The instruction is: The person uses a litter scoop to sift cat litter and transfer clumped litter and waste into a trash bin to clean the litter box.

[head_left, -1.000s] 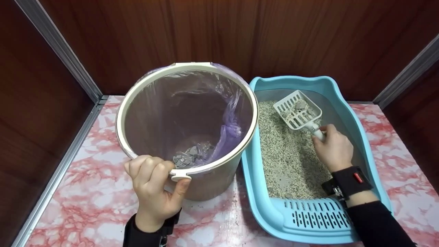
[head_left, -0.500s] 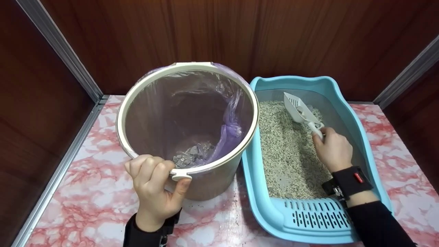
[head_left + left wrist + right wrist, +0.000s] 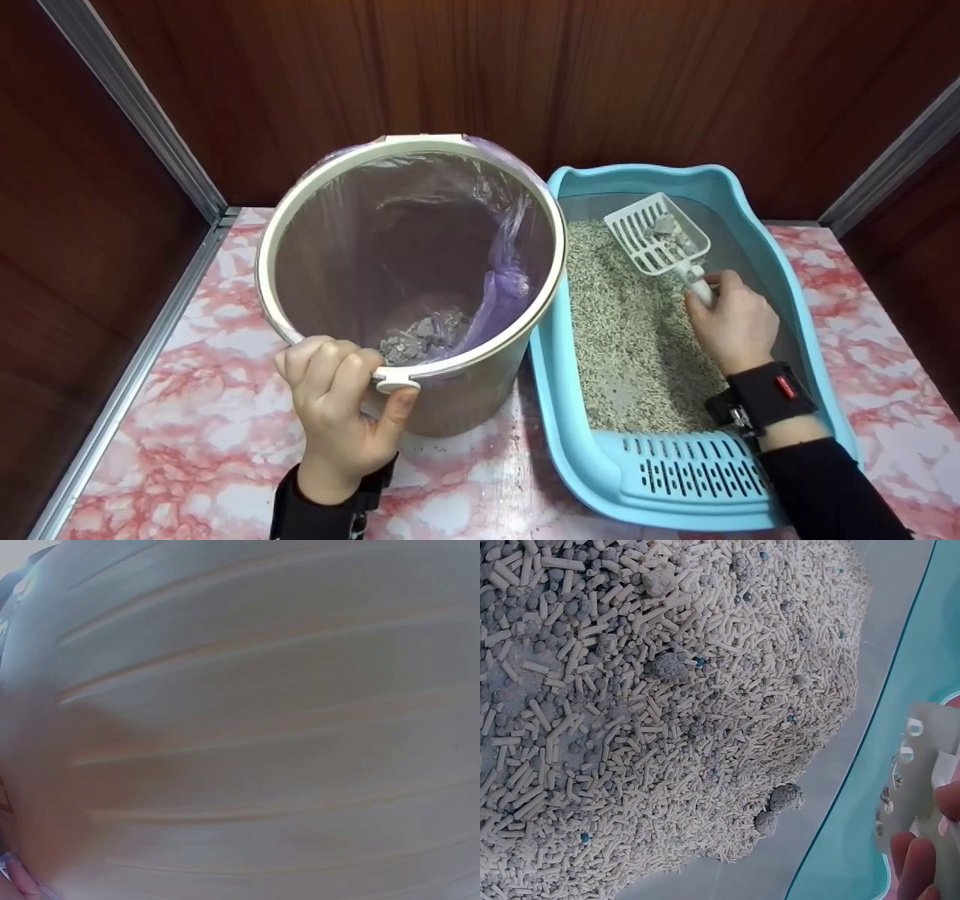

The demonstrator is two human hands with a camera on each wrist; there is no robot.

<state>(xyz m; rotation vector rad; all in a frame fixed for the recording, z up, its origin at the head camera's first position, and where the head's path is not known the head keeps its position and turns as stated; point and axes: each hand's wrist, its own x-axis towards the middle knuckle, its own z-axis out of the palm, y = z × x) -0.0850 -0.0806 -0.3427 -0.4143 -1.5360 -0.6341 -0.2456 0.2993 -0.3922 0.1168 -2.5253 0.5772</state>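
My right hand (image 3: 733, 324) grips the handle of a white slotted litter scoop (image 3: 646, 238) over the far part of a blue litter box (image 3: 559, 390). Grey clumps (image 3: 666, 225) and some pellets lie in the scoop. Pale pellet litter (image 3: 626, 330) covers much of the box floor; the right wrist view shows more grey clumps (image 3: 786, 797) among the pellets. With curled fingers, my left hand (image 3: 334, 412) holds the near rim of a round trash bin (image 3: 457, 397). The left wrist view is filled by the bin's ribbed wall (image 3: 262, 712).
A thin purple bag (image 3: 501, 296) lines the bin, with grey clumps (image 3: 420, 337) at its bottom. Bin and litter box stand side by side on a red-and-white marbled surface (image 3: 187, 435). Dark wood-look panels (image 3: 480, 75) enclose the back and sides.
The scoop was tilted onto its side half a second ago and is now level again, with fewer loose pellets in it. My left hand and the bin have stayed put.
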